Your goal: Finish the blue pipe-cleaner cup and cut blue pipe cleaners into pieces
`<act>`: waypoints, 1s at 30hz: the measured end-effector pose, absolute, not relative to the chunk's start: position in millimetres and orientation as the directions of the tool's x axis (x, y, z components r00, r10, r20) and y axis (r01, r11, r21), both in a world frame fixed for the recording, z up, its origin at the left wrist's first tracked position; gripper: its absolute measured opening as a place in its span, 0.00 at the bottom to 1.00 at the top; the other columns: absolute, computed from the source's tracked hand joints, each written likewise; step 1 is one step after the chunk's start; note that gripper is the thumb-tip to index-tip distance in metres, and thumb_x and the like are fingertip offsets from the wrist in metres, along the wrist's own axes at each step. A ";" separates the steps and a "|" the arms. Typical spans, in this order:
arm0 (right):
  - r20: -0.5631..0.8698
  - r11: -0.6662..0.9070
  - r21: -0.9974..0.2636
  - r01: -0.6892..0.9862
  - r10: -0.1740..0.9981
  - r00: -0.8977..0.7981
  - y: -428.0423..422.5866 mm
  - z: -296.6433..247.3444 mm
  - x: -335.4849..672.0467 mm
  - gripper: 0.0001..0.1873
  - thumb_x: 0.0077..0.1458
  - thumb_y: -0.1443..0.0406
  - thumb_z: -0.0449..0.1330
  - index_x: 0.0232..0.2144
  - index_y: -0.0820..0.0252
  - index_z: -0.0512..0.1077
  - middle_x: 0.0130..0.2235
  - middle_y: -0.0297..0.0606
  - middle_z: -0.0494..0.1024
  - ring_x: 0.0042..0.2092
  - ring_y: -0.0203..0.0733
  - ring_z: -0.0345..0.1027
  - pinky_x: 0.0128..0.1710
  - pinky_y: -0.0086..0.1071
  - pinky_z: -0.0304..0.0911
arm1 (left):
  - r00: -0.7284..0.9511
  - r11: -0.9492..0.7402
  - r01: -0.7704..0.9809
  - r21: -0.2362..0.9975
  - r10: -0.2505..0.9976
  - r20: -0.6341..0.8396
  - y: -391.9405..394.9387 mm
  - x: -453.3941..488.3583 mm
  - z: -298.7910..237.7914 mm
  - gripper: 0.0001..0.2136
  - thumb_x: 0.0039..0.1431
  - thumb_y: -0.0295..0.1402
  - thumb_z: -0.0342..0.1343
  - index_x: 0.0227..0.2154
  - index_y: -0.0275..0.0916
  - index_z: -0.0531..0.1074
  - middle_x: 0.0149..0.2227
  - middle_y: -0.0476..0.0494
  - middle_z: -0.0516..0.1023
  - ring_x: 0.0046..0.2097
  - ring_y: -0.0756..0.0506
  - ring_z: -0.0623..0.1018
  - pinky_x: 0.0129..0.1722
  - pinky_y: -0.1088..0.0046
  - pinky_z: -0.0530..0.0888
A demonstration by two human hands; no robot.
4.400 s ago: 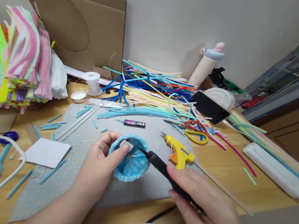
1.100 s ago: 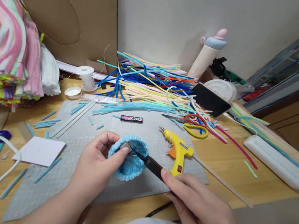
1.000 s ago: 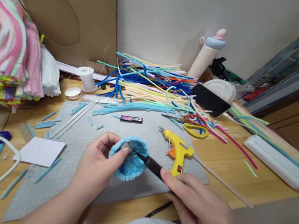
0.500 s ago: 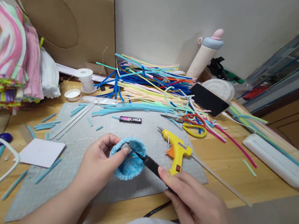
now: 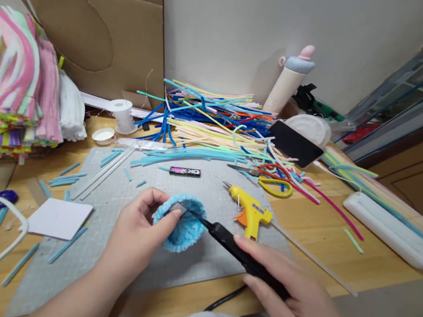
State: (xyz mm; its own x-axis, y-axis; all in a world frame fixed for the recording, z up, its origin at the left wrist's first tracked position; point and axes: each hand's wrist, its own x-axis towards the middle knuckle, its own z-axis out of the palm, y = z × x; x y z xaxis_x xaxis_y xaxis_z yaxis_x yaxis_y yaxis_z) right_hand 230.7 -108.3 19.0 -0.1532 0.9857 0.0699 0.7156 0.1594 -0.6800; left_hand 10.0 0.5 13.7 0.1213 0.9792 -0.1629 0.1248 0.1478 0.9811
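1. Table [image 5: 317, 230]: wooden, running from left to right. The frame cuts off its left and right ends.
2. Cardboard sheet [image 5: 94, 36]: leans on the wall [image 5: 238, 22] at far left, with an oval outline marked on it.
3. Grey mat [image 5: 115, 202]: lies mid-table, strewn with short blue offcuts [image 5: 70, 177]. My handwork sits over its near half.
4. Pipe-cleaner pile [image 5: 209, 120]: loose stems on the far side of the mat. A bundled stack [image 5: 18, 77] stands at far left.
5. Right hand [image 5: 292, 307]: near right, closed around the handle of the black tool [image 5: 237, 246]. The hand is motion-blurred, so finger placement is unclear.
6. Left hand [image 5: 134, 232]: near centre, clamped on the blue fuzzy cup [image 5: 183, 232], thumb over the rim.
7. Blue fuzzy cup: on or just above the mat, I cannot tell which, with its mouth tipped to the right. Its wall and rim look complete, so I judge the shaping done.
8. Glue gun [image 5: 249, 211]: yellow, lying unheld just right of the cup.
9. Grey piece [image 5: 177, 208]: 1 small piece under my thumb at the rim, met by the tool's tip. I judge its fixing unfinished. The cup's inside and the exact contact point are too small to read, and the tool's cord is cut off.
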 end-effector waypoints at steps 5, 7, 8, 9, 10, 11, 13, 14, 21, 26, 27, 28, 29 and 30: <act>-0.206 -0.204 -0.978 0.034 0.945 -0.252 -112.5 24.7 234.0 0.22 0.60 0.57 0.50 0.57 0.46 0.58 0.37 0.38 0.76 0.33 0.37 0.72 0.32 0.29 0.70 | 0.212 0.274 -0.075 0.959 0.944 -0.253 0.4 6.1 16.1 0.11 0.49 0.35 0.62 0.30 0.40 0.66 0.28 0.53 0.72 0.28 0.54 0.70 0.25 0.82 0.68; -0.259 -0.339 -0.910 -0.238 0.915 -0.311 -112.0 25.6 230.4 0.20 0.58 0.53 0.52 0.52 0.49 0.62 0.34 0.37 0.74 0.25 0.32 0.68 0.25 0.25 0.66 | 0.249 0.353 -0.129 0.927 0.916 -0.315 -0.5 6.9 19.7 0.12 0.47 0.35 0.64 0.29 0.39 0.65 0.27 0.53 0.71 0.27 0.54 0.69 0.24 0.82 0.68; -0.281 -0.387 -0.855 -0.345 0.905 -0.320 -111.2 25.8 228.3 0.19 0.58 0.52 0.50 0.49 0.51 0.65 0.31 0.35 0.72 0.20 0.28 0.62 0.19 0.22 0.62 | 0.264 0.388 -0.154 0.909 0.902 -0.341 -0.9 7.5 21.8 0.13 0.46 0.35 0.64 0.29 0.39 0.65 0.26 0.53 0.71 0.26 0.54 0.69 0.24 0.82 0.68; -0.305 -0.420 -0.798 -0.431 0.900 -0.313 -109.9 25.9 226.5 0.19 0.59 0.51 0.48 0.45 0.53 0.67 0.27 0.32 0.68 0.16 0.25 0.54 0.15 0.20 0.56 | 0.278 0.419 -0.179 0.890 0.890 -0.363 -1.2 8.2 23.8 0.13 0.45 0.35 0.65 0.28 0.39 0.65 0.25 0.53 0.71 0.25 0.54 0.69 0.23 0.82 0.68; -0.331 -0.444 -0.749 -0.492 0.894 -0.302 -108.2 26.2 225.0 0.20 0.60 0.50 0.45 0.42 0.54 0.68 0.24 0.30 0.65 0.15 0.24 0.48 0.13 0.19 0.51 | 0.291 0.446 -0.204 0.871 0.877 -0.381 -1.4 8.7 25.5 0.14 0.44 0.34 0.65 0.28 0.38 0.64 0.25 0.53 0.71 0.24 0.54 0.69 0.23 0.82 0.68; -0.360 -0.457 -0.714 -0.530 0.889 -0.281 -105.8 26.8 224.2 0.20 0.61 0.51 0.45 0.40 0.55 0.69 0.23 0.29 0.63 0.15 0.23 0.45 0.12 0.18 0.48 | 0.307 0.469 -0.224 0.854 0.866 -0.395 -1.3 8.9 27.0 0.14 0.43 0.34 0.65 0.28 0.38 0.64 0.24 0.53 0.71 0.24 0.54 0.69 0.22 0.81 0.68; -0.416 -0.465 -0.690 -0.554 0.882 -0.222 -99.0 29.2 224.4 0.15 0.60 0.54 0.48 0.39 0.56 0.69 0.24 0.28 0.61 0.16 0.23 0.44 0.12 0.17 0.46 | 0.337 0.502 -0.246 0.829 0.846 -0.412 -0.9 8.8 28.7 0.15 0.42 0.33 0.66 0.28 0.38 0.64 0.24 0.52 0.71 0.24 0.54 0.70 0.22 0.80 0.70; -0.432 -0.459 -0.697 -0.550 0.882 -0.189 -94.6 30.8 225.4 0.13 0.59 0.56 0.51 0.39 0.55 0.69 0.25 0.28 0.61 0.17 0.23 0.44 0.13 0.17 0.45 | 0.352 0.515 -0.249 0.820 0.837 -0.419 -0.6 8.5 29.1 0.15 0.42 0.33 0.66 0.29 0.37 0.65 0.25 0.51 0.72 0.24 0.53 0.70 0.22 0.80 0.70; -0.312 -0.312 -0.947 0.076 0.950 0.010 -53.2 28.0 225.1 0.26 0.54 0.60 0.57 0.56 0.46 0.60 0.46 0.39 0.71 0.36 0.38 0.68 0.31 0.32 0.67 | 0.362 0.512 -0.254 0.820 0.837 -0.411 -1.4 8.3 30.2 0.15 0.44 0.33 0.64 0.34 0.38 0.66 0.28 0.50 0.72 0.25 0.52 0.72 0.24 0.79 0.71; -0.156 -0.113 -0.836 0.537 0.987 -0.035 -32.9 9.9 205.9 0.33 0.53 0.61 0.55 0.61 0.53 0.55 0.64 0.41 0.54 0.64 0.50 0.44 0.62 0.50 0.40 | 0.350 0.441 -0.200 0.875 0.866 -0.357 -4.8 8.3 27.2 0.13 0.47 0.32 0.62 0.35 0.41 0.66 0.30 0.52 0.70 0.28 0.54 0.71 0.27 0.81 0.69; -0.137 -0.084 -0.832 0.549 0.989 -0.056 -31.4 7.6 202.3 0.31 0.54 0.61 0.55 0.60 0.55 0.57 0.64 0.42 0.54 0.65 0.50 0.43 0.63 0.50 0.38 | 0.356 0.425 -0.189 0.885 0.870 -0.341 -5.2 8.1 26.0 0.11 0.48 0.32 0.62 0.33 0.40 0.65 0.29 0.53 0.69 0.28 0.54 0.70 0.27 0.81 0.68; -0.109 -0.060 -0.838 0.542 0.992 -0.059 -31.1 6.3 198.8 0.29 0.55 0.60 0.54 0.59 0.57 0.60 0.63 0.43 0.55 0.64 0.50 0.44 0.63 0.50 0.37 | 0.357 0.410 -0.181 0.894 0.874 -0.328 -5.5 8.1 24.8 0.11 0.48 0.32 0.62 0.32 0.40 0.65 0.28 0.53 0.68 0.27 0.55 0.69 0.26 0.82 0.67; -0.076 -0.043 -0.858 0.512 0.996 -0.042 -31.9 6.3 195.6 0.27 0.55 0.60 0.54 0.57 0.58 0.63 0.63 0.44 0.57 0.64 0.50 0.46 0.63 0.49 0.38 | 0.352 0.398 -0.174 0.900 0.879 -0.321 -5.8 8.2 23.7 0.11 0.48 0.32 0.62 0.31 0.40 0.64 0.27 0.54 0.68 0.27 0.55 0.68 0.25 0.82 0.66; -0.048 -0.037 -0.894 0.446 0.999 -0.012 -33.8 7.4 192.2 0.24 0.57 0.58 0.53 0.55 0.58 0.66 0.61 0.44 0.59 0.63 0.50 0.48 0.62 0.49 0.40 | 0.344 0.392 -0.170 0.904 0.883 -0.318 -6.1 8.6 22.9 0.11 0.48 0.32 0.62 0.30 0.40 0.64 0.26 0.54 0.67 0.27 0.55 0.67 0.24 0.82 0.65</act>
